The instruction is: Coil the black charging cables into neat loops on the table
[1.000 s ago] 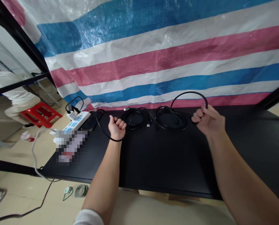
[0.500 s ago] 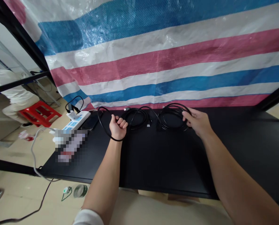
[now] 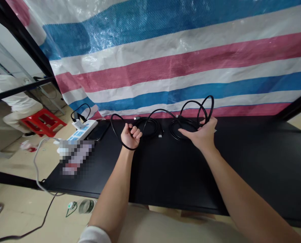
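A loop of black cable [image 3: 113, 126] runs from my left hand [image 3: 130, 136], whose fingers are closed around it above the black table. From there the cable arches over a coil [image 3: 154, 135] lying on the table, with light-coloured plugs beside it. My right hand [image 3: 203, 134] has its thumb stretched out to the left, while its fingers hold raised loops of black cable [image 3: 211, 106]. Beneath and left of that hand, another black coil [image 3: 174, 133] rests on the table. Part of the cable in my right hand is hidden by the palm.
On the black table [image 3: 175, 175], a white power strip [image 3: 86, 130] and a dark phone [image 3: 99, 131] are at the left. Striped sheeting [image 3: 165, 67] hangs behind. A person [image 3: 16, 96] sits beyond the frame near a red stool [image 3: 42, 121]. A glass jar [image 3: 86, 206] stands below.
My right hand has turned and shifted left, its thumb now spread, and loops of cable have been lifted upright above it. My left hand has moved slightly right, still closed on the cable.
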Tool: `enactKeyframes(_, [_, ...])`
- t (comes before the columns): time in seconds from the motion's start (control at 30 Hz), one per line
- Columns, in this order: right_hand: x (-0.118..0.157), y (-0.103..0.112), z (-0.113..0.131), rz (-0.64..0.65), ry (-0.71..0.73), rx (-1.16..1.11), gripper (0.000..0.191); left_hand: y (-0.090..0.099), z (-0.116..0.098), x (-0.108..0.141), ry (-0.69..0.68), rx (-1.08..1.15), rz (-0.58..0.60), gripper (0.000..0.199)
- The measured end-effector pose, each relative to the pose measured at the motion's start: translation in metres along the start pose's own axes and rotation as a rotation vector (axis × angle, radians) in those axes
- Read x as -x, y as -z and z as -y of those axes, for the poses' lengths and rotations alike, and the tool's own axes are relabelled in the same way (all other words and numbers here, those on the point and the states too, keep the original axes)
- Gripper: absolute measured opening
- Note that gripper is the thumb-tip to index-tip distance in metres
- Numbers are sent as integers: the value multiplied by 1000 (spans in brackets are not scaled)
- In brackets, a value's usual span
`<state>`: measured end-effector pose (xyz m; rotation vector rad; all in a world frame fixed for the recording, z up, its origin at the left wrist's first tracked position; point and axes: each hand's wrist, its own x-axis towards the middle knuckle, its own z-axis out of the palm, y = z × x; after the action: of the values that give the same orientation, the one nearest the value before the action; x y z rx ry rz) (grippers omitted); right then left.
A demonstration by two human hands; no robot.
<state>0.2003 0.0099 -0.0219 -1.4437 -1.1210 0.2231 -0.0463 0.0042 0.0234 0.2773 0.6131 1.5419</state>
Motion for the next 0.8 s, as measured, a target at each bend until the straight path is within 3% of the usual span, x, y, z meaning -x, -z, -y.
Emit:
enactKeyframes(0.1, [-2, 0, 4, -68, -57, -74, 46, 0, 1, -1, -1, -56, -7, 49])
enactKeyframes(0.2, [-7, 1, 10, -56, -197, -348, 33, 2, 4, -3, -13, -176, -37, 50])
enactKeyframes(0.33, [-8, 3, 23, 171, -401, -665, 43, 3, 14, -6, -49, -352, -60, 44])
enactKeyframes(0.43, [-1, 0, 30, 300, -459, -762, 56, 3, 21, -6, -57, -395, -28, 42])
enactKeyframes(0.5, [5, -6, 31, 319, -408, -768, 63, 3, 25, -5, -67, -386, 9, 44])
enactKeyframes(0.6, [19, -16, 28, 361, -210, -696, 70, 2, 30, -5, -107, -380, 12, 46])
enactKeyframes(0.7, [37, -25, 26, 430, 8, -507, 80, 1, 36, -4, -156, -383, -25, 46])
enactKeyframes(0.8, [57, -34, 29, 451, 185, -273, 89, -1, 41, -2, -106, -326, -37, 46])
